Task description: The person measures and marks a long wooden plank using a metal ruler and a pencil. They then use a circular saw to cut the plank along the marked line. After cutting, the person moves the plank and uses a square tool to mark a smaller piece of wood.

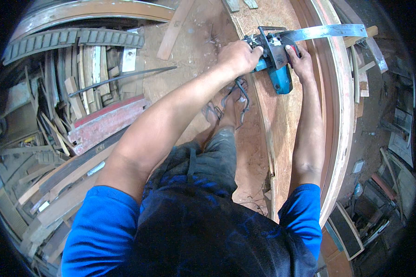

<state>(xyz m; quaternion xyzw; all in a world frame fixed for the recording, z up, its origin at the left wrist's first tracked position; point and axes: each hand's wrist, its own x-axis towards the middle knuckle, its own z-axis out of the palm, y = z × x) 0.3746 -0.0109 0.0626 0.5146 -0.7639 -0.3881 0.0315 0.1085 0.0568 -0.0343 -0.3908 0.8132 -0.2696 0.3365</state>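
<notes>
Near the top of the frame, right of centre, a teal power tool (280,79) was over a wooden board (280,120), the left hand (240,56) curled on its left side, the right hand (302,63) gripping its right, beside a metal strip (328,32).

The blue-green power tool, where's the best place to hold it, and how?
Probably on its two opposite sides, coming from left and right, as the left hand and right hand do: the blue-green power tool is bulky, and its dark plate lies between them, so I'd avoid gripping there.
</notes>
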